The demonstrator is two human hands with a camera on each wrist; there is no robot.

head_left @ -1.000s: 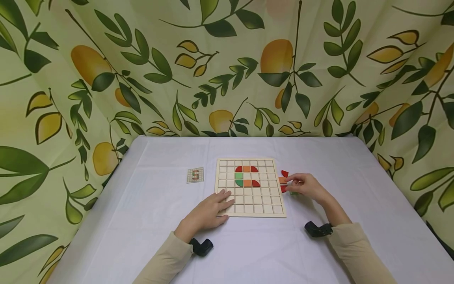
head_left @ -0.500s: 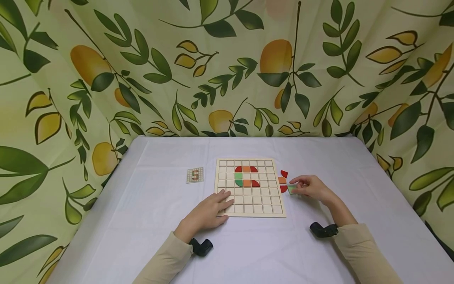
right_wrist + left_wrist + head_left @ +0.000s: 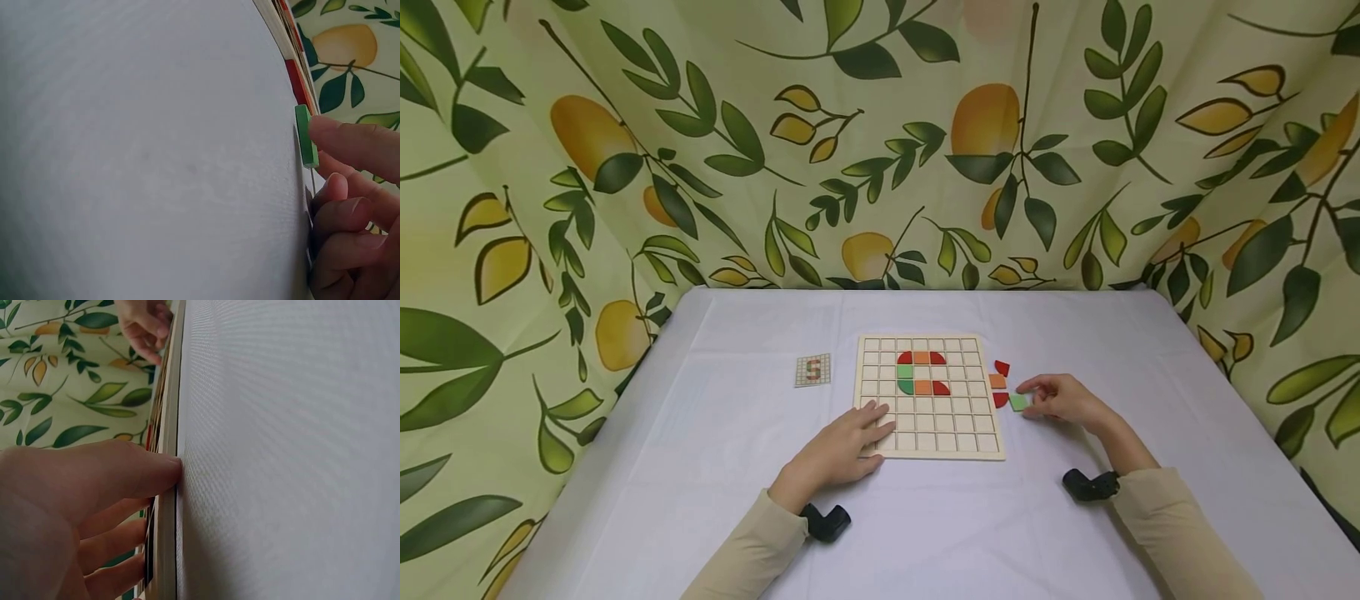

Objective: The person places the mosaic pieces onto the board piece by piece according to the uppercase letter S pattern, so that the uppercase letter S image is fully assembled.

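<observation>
My left hand (image 3: 850, 442) rests with spread fingers on the lower left edge of a wooden grid board (image 3: 940, 425). In the left wrist view its thumb (image 3: 147, 469) lies along the board's rim. Red, orange and green tiles fill a C-shaped run of squares on the board. Right of the board, my right hand (image 3: 1060, 400) has thumb and index finger apart beside a green square tile (image 3: 1018, 403) lying on the table. The right wrist view shows one fingertip (image 3: 322, 130) right at the tile's upper edge, with other fingers curled below.
Between the board and the green tile lie two red curved tiles (image 3: 1002, 367) and an orange square tile (image 3: 997, 381). A small pattern card (image 3: 812, 369) showing an S shape lies left of the board. A leaf-patterned curtain (image 3: 865, 167) stands behind the white-covered table (image 3: 737, 467).
My right hand has drawn back to the right, uncovering the orange, red and green tiles. The left hand and the board stay put.
</observation>
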